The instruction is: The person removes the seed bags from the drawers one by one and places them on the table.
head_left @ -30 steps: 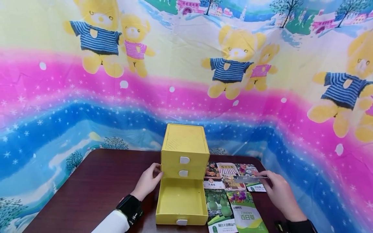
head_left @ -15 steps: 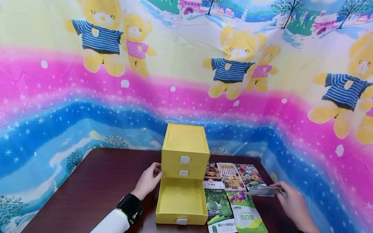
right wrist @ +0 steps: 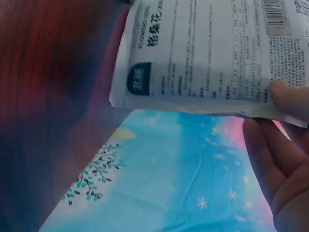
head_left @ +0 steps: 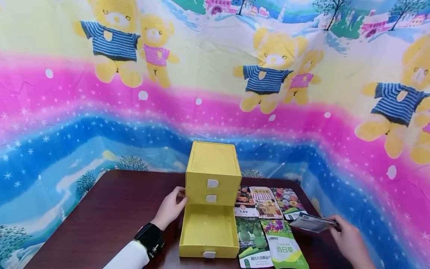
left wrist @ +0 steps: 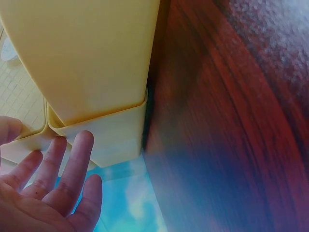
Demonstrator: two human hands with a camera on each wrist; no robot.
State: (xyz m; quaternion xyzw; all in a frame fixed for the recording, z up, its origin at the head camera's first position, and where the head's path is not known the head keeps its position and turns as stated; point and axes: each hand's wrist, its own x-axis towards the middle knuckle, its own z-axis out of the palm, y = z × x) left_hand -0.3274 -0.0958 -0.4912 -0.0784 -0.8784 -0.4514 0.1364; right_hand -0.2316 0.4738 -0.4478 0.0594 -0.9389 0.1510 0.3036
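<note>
My right hand pinches a seed packet by its edge, thumb on one side and fingers on the other. Printed text, a barcode and the words "FLOWERS SEED" face up on the packet in the right wrist view. On the left, my left hand rests its fingertips at the side of a yellow drawer unit. Its fingers are spread and fairly straight beside the casing in the left wrist view. The unit's bottom drawer is pulled out and bare inside; the two drawers above are closed.
Right of the unit, several more seed packets lie flat in two rows, among them a green zinnia packet and a gourd packet. All stand on a dark wooden table. A bear-patterned cloth hangs behind it.
My right hand has moved right and towards me with the seed packet, away from above the back-row packets, and the packet's printed face has tilted into view. My left hand stays put.
</note>
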